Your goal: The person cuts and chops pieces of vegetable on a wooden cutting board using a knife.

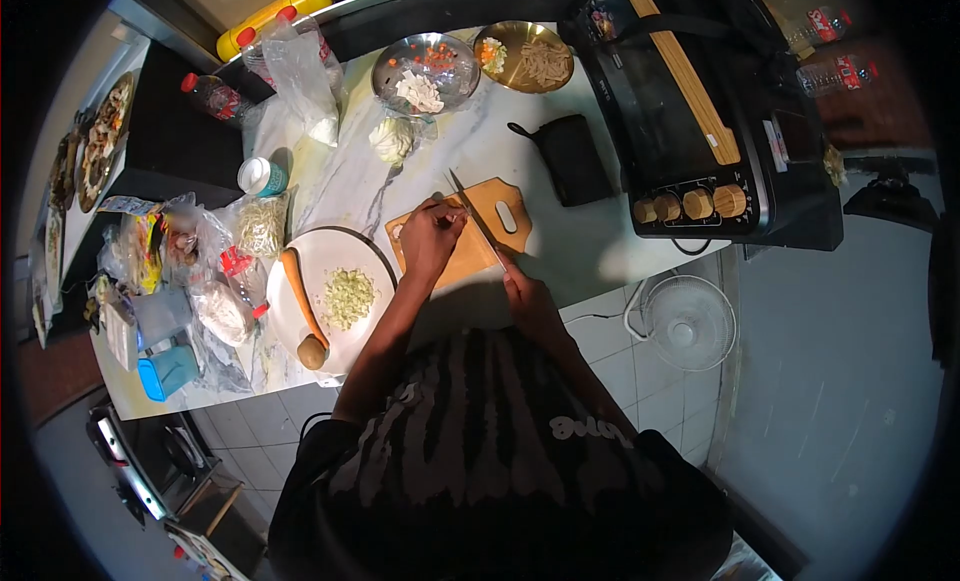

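A wooden cutting board [477, 265] lies at the counter's front edge. Over its left part is my left hand [430, 239], fingers bent and pressed together near the blade; whatever they hold is too small to name. My right hand [528, 299] is closed round the handle of a knife [477, 213], whose blade points up and left across the board. To the left, a large white plate [284, 319] bears chopped pale green pieces [349, 298] and a wooden-handled tool [296, 286] with a round brown end.
Behind the board are a cabbage piece [391, 139], a steel plate [385, 78] and a gold-coloured plate [517, 79] with cut food. A black pouch [576, 161] and a black oven [690, 131] stand right. Bags, a white-lidded jar [261, 176] and a blue container [168, 372] are left.
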Available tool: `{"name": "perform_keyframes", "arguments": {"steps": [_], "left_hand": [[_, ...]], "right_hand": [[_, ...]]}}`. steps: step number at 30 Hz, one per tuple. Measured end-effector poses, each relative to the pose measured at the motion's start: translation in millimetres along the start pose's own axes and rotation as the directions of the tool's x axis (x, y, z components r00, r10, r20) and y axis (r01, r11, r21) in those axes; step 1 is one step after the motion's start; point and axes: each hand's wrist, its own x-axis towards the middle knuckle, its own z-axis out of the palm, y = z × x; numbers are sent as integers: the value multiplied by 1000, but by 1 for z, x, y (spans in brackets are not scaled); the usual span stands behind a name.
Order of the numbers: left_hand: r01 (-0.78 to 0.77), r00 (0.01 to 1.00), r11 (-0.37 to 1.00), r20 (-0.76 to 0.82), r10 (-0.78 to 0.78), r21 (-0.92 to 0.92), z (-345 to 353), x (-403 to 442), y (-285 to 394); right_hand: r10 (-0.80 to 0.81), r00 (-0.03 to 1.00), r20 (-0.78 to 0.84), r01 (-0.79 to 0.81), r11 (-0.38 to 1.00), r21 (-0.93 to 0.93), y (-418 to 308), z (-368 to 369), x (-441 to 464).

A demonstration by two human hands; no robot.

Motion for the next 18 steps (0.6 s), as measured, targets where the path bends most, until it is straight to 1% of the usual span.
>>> {"name": "perform_keyframes", "arguments": {"steps": [2, 3, 6, 7, 8, 9, 10, 11, 14, 16, 17, 18], "left_hand": [[38, 999, 999, 4, -38, -30, -1, 1, 0], [41, 999, 999, 6, -41, -29, 1, 1, -2], [2, 1000, 1000, -13, -2, -29, 5, 2, -10], [-29, 999, 999, -26, 29, -29, 6, 3, -12], [-60, 998, 998, -38, 59, -28, 6, 3, -13], [-60, 998, 998, -37, 59, -30, 4, 3, -10], [-6, 1000, 999, -7, 5, -42, 1, 3, -7], [51, 999, 997, 21, -50, -53, -1, 2, -4], [59, 998, 998, 17, -58, -18, -4, 1, 2], [43, 999, 998, 26, -42, -35, -4, 2, -3], [32, 999, 998, 36, -30, -53, -3, 2, -4], [34, 999, 998, 35, -32, -55, -1, 2, -6]], "right_hand": [[23, 1000, 17, -23, 1000, -7, 1, 0, -1], [35, 999, 31, -34, 999, -42, 2, -2, -1], [43, 998, 41, -38, 992, -122, 1, -3, 1], [38, 999, 34, -32, 986, -167, 0, -4, 2], [39, 999, 34, -33, 985, -167, 4, -1, 3], [-43, 999, -20, 38, 981, -190, 5, 3, 6], [-127, 989, -72, 108, 970, -219, 7, 6, 7], [-127, 990, -68, 109, 969, -223, 8, 8, 6], [-136, 985, -106, 116, 978, -176, -2, 7, 6], [-11, 1000, -9, 8, 969, -246, 4, 4, 4], [-12, 1000, -12, 9, 968, -249, 7, 5, 5], [-103, 992, -71, 89, 980, -176, 8, 8, 4]]}}
